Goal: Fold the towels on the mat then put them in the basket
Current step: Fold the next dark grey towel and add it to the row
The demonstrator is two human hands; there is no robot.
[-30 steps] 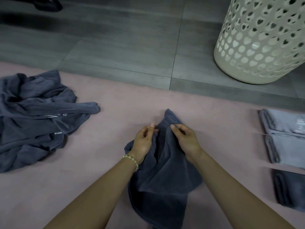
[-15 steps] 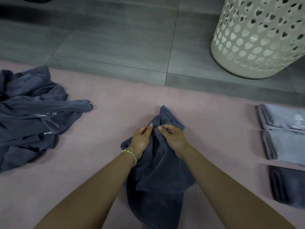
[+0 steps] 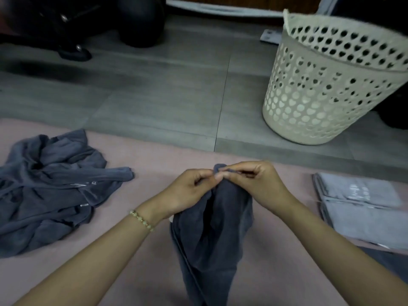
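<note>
Towel (image 3: pixel 212 235) hanging from both hands, left (image 3: pixel 187 193) and right (image 3: pixel 256 184) fingers pinching its top

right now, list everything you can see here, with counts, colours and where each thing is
held towel: one, dark grey, centre, hanging down to the mat from both hands
towel pile: number unclear, dark grey, crumpled on the mat at left
folded light towels: two, light grey, side by side on the mat at right
folded dark towel: one, dark grey, near right edge, partly cut off
basket: one, cream, perforated, upright on the floor at upper right
mat: one, pink, foreground
floor: grey tiles, beyond the mat
black objects: number unclear, top left, too dark to identify
bracelet: one, pale beads, left wrist
left hand: pinches the held towel's top edge
right hand: pinches the same edge
</note>
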